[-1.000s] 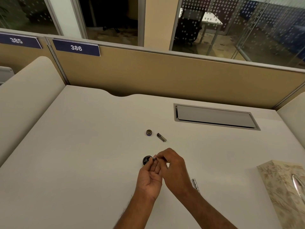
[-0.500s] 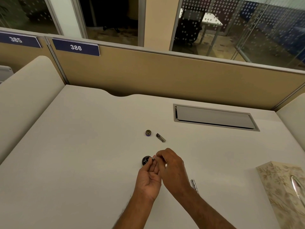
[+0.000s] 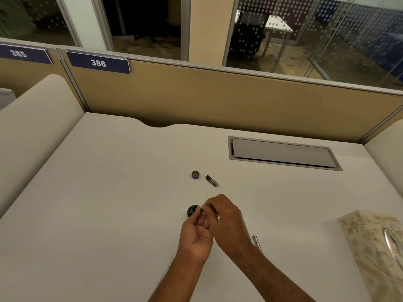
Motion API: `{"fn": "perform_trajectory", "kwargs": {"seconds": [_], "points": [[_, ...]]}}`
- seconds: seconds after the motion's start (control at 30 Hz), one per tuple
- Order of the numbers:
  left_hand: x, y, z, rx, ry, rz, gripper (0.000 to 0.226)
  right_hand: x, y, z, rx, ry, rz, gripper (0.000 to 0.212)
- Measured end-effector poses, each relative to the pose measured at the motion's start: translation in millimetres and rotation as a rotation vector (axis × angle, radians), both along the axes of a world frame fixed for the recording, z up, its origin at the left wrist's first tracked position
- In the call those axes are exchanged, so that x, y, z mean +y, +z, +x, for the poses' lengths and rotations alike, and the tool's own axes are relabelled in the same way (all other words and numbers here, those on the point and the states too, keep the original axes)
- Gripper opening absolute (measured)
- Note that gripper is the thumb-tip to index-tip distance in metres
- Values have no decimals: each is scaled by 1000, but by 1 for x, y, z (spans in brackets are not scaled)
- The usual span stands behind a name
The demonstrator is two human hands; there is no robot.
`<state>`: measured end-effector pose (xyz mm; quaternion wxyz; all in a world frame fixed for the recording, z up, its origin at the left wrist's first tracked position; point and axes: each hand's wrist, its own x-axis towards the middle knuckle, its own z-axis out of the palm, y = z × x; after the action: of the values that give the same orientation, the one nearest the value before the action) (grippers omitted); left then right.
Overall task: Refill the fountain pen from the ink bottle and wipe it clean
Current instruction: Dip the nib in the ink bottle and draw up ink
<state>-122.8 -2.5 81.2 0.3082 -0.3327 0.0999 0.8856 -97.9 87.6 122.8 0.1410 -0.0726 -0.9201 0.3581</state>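
Observation:
A small dark ink bottle (image 3: 192, 210) stands open on the white desk, just left of my fingertips. My left hand (image 3: 196, 234) and my right hand (image 3: 226, 221) meet right beside it, both pinching a small pen part whose light tip (image 3: 201, 209) shows at the bottle's mouth. Most of that part is hidden by my fingers. The bottle's cap (image 3: 195, 175) lies farther back, with a short dark pen piece (image 3: 212, 180) to its right. A silver pen piece (image 3: 256, 241) lies on the desk behind my right wrist.
A floral tissue box (image 3: 375, 247) stands at the right edge of the desk. A grey cable hatch (image 3: 283, 152) is set into the desk at the back right. Beige partition walls enclose the desk at the back and on both sides.
Both hands stay together beside the ink bottle, with only slight finger movement. The view has shifted a little.

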Motion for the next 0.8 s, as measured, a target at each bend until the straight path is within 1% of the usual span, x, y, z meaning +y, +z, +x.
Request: {"fn": "perform_trajectory", "kwargs": {"seconds": [0.17, 0.27, 0.43, 0.57, 0.7, 0.8], "points": [[1, 1, 0, -15, 6, -11, 22, -1, 0, 1, 6, 24, -9, 16], [1, 1, 1, 0, 0, -24, 36, -2, 0, -1, 6, -12, -17, 14], [2, 3, 2, 17, 18, -21, 41, -1, -1, -1, 10, -57, -26, 8], [1, 3, 1, 13, 4, 8, 25, -1, -1, 0, 8, -15, -21, 7], [1, 2, 1, 5, -2, -18, 19, -2, 0, 2, -18, 22, -13, 16], [0, 1, 1, -1, -2, -21, 19, -2, 0, 1, -24, -5, -23, 15]]}}
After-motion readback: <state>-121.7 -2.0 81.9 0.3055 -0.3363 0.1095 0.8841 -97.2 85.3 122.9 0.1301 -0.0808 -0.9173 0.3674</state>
